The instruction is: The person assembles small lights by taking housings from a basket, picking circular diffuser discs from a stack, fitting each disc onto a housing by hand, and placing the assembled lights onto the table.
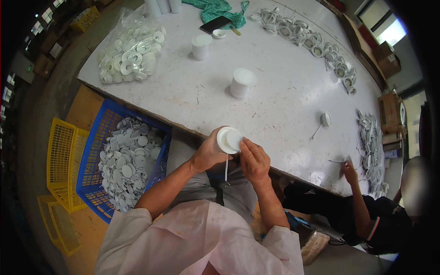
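Just off the table's near edge, my left hand [206, 153] grips a white round cup-shaped housing [222, 143] with its open face up. A short white cable [226, 170] hangs below it. My right hand [255, 160] pinches the edge of a flat white disc [233, 141], which lies tilted partly over the housing's mouth. Whether the disc is seated in the rim, I cannot tell. To my left, a blue basket [87, 172] holds a heap of similar white discs [128, 160].
On the white table [192, 96] stand two white cylinders, one nearer [243, 82], one farther [201, 47]. A clear bag of white parts [133, 50] lies far left. Housings [316, 46] line the back right. A co-worker's hand [350, 173] works near a cable pile [370, 142].
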Demonstrator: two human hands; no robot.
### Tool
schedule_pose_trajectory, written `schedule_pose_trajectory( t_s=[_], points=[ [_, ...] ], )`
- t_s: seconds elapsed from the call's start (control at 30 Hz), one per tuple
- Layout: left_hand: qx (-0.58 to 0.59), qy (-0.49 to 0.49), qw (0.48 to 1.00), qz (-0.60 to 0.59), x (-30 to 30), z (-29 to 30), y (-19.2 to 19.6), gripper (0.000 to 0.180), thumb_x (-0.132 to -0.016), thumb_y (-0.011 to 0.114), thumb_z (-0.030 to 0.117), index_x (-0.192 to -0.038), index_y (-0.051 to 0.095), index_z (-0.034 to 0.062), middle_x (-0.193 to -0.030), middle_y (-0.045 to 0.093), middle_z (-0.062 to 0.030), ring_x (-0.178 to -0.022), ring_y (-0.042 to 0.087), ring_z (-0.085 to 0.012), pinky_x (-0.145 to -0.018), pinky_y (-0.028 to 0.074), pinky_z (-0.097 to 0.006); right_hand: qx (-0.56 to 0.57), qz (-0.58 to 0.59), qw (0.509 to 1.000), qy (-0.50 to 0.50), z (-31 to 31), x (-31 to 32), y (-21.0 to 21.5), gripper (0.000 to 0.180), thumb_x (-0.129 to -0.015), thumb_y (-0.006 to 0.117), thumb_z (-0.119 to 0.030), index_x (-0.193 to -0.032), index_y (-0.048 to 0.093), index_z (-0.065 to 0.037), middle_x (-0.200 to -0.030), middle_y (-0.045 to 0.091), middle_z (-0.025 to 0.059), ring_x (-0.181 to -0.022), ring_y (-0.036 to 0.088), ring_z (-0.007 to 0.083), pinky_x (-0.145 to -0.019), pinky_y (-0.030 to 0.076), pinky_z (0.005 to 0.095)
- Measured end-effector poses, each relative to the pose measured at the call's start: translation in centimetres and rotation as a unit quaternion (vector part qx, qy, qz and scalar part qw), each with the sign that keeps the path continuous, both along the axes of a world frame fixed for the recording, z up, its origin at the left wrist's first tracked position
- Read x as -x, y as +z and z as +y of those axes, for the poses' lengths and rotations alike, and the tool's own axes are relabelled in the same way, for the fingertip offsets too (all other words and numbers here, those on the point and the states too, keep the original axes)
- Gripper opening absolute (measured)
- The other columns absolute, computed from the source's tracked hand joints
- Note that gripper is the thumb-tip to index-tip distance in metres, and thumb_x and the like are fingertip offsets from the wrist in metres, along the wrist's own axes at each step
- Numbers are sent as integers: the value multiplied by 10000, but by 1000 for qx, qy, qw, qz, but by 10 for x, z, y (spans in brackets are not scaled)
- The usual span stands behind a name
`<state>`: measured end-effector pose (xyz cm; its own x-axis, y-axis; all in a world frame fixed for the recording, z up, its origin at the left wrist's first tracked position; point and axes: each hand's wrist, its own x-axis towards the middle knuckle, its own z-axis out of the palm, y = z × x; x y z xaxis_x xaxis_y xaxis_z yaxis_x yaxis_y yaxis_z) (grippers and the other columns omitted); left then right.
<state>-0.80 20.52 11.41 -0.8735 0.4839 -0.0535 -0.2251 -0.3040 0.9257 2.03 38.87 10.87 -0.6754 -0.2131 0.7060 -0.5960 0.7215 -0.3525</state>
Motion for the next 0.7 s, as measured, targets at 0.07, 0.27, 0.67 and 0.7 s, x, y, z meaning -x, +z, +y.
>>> schedule_pose_trajectory(
  t_s=[0.07,0.27,0.67,0.7],
  points=[
    [-32,-7,999,-22,-1,0,1,630,-807,602,85,-1346,297,-28,-1203,486,-132,-1073,530,-185,-843,512,-322,-21,8,1000,14,-1,-2,-2,377,-672,655,49,-1043,632,-10,-1077,626,140,-819,641,291,-684,551,335],
    [97,43,994,13,-2,7,-5,506,-909,540,150,-1349,341,-3,-1247,496,-120,-1131,495,-185,-983,396,-317,-45,0,998,46,-7,-4,4,419,-646,653,20,-1063,624,-12,-1107,611,137,-855,624,289,-730,543,342],
    [145,93,982,75,-9,11,-10,404,-932,480,113,-1310,386,5,-1170,545,-131,-1074,532,-187,-934,432,-315,-53,17,998,34,-8,-10,-1,495,-622,703,51,-1105,635,-37,-1136,617,134,-691,591,220,-577,502,293],
    [145,91,983,73,-10,11,-10,404,-932,480,113,-1310,386,5,-1170,545,-131,-1074,532,-187,-934,432,-315,-49,17,998,36,-7,-11,-3,482,-630,704,54,-1100,640,-33,-1135,621,139,-629,567,198,-536,480,279]
  ],
)
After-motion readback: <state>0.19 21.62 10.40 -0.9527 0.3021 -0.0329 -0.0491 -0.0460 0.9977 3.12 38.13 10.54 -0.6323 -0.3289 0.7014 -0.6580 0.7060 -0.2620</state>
